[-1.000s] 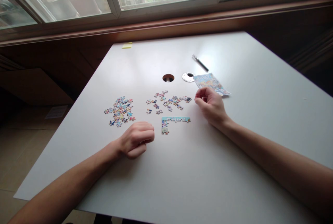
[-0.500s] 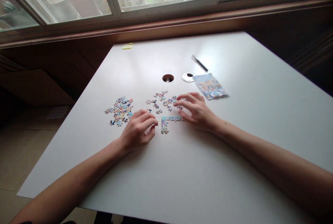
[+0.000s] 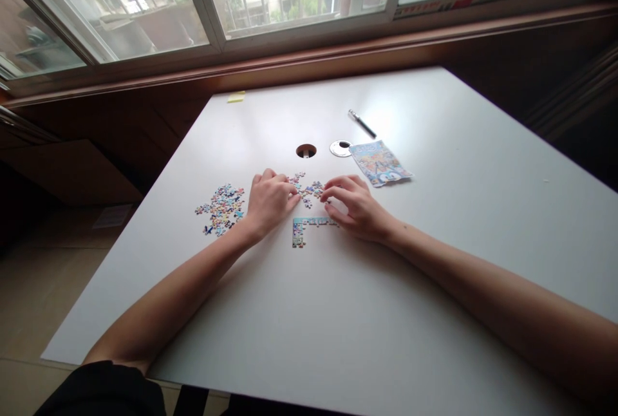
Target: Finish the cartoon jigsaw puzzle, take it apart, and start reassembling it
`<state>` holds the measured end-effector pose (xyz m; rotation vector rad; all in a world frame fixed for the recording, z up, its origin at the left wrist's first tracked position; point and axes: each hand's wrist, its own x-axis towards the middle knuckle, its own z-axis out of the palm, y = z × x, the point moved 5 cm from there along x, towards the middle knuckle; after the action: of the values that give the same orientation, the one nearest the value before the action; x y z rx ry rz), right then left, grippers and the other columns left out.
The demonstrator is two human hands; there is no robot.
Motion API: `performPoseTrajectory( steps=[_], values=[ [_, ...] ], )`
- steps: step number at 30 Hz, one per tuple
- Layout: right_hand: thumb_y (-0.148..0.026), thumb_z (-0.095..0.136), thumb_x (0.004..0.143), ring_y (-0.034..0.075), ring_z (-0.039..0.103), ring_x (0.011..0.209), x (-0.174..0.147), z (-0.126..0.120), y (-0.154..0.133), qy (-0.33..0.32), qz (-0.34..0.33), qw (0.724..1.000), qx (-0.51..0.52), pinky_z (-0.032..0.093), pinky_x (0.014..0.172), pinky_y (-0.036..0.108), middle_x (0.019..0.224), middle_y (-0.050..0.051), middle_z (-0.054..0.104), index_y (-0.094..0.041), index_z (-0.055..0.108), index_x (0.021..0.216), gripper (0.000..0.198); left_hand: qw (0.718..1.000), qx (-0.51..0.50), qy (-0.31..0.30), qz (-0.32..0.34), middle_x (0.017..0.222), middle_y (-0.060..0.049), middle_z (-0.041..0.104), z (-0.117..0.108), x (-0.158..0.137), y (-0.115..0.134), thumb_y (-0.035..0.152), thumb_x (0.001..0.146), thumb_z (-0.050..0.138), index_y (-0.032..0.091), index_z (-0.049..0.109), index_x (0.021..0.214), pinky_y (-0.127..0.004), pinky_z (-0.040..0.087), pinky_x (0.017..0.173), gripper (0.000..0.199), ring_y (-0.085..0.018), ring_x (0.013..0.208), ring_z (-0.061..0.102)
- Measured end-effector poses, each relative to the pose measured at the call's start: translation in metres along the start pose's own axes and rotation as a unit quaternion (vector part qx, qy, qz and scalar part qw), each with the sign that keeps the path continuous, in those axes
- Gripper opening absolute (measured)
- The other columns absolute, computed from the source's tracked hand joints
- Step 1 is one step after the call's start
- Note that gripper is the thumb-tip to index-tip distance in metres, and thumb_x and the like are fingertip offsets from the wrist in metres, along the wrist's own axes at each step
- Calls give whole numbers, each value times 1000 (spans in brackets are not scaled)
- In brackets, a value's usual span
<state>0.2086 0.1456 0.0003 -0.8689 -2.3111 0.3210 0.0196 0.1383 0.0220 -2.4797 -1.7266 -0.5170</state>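
Observation:
My left hand reaches in among loose jigsaw pieces in the middle of the table. Its fingers are curled, with thumb and forefinger close together at the pieces; whatever lies between them is hidden. On the other side, my right hand hovers with bent fingers apart, next to the same loose pieces and over the right end of a joined puzzle strip. That strip forms a corner, with a light blue top row and a short left side. A larger pile of jigsaw pieces lies left of my left hand.
A picture sheet lies beyond my right hand, with a pen behind it. A round cable hole and its loose cover are near the middle. A yellow sticky note marks the far left of the white table.
My left hand has moved forward and right, from beside the joined strip to the loose pieces. My right hand keeps nearly the same place and pose. The view has shifted slightly.

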Motion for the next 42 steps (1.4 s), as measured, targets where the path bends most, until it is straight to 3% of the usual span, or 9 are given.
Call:
performPoseTrajectory(
  steps=[9, 15, 20, 26, 31, 42],
  values=[
    [-23, 59, 89, 28, 52, 109, 0, 0, -1, 0, -6, 1000, 9, 40, 99, 48, 112, 7, 64, -26, 66, 97, 11, 998, -16, -19, 56, 95, -3, 73, -13, 2, -9, 32, 87, 69, 22, 74, 81, -42, 32, 87, 12, -24, 96, 54],
    [-21, 58, 89, 27, 54, 106, -1, -4, -12, 6, -47, 999, -9, 41, 94, 48, 105, 6, 69, -25, 64, 96, 10, 985, -68, -11, 157, 92, -1, 72, -34, -56, 11, 31, 88, 67, 23, 70, 86, -39, 34, 87, 9, -21, 96, 58],
    [-19, 57, 89, 23, 60, 99, -5, 0, -42, -65, -159, 981, 88, 49, 92, 45, 99, 4, 71, -27, 66, 100, 16, 977, -53, 37, 205, 91, -1, 72, -38, -88, 27, 29, 90, 66, 22, 68, 90, -38, 35, 85, 7, -21, 95, 59],
    [-17, 57, 91, 22, 59, 119, -14, 5, -60, -138, -248, 947, 150, 53, 98, 41, 121, 7, 70, -26, 65, 118, 30, 971, -12, 23, 239, 89, -1, 71, -35, -89, 32, 28, 93, 63, 22, 67, 89, -39, 34, 83, 9, -21, 94, 59],
    [-20, 60, 92, 22, 59, 123, -15, 8, -60, -174, -256, 942, 132, 51, 101, 41, 121, 8, 70, -27, 68, 117, 26, 969, -4, 21, 247, 89, -1, 70, -34, -90, 31, 28, 94, 61, 20, 66, 85, -39, 35, 83, 13, -21, 94, 59],
    [-22, 57, 94, 23, 57, 124, -18, 14, -58, -183, -271, 940, 99, 49, 102, 42, 130, 10, 66, -22, 66, 117, 25, 969, 0, 29, 245, 88, -1, 70, -34, -90, 32, 29, 96, 60, 21, 67, 89, -39, 35, 83, 12, -19, 91, 59]
  ],
)
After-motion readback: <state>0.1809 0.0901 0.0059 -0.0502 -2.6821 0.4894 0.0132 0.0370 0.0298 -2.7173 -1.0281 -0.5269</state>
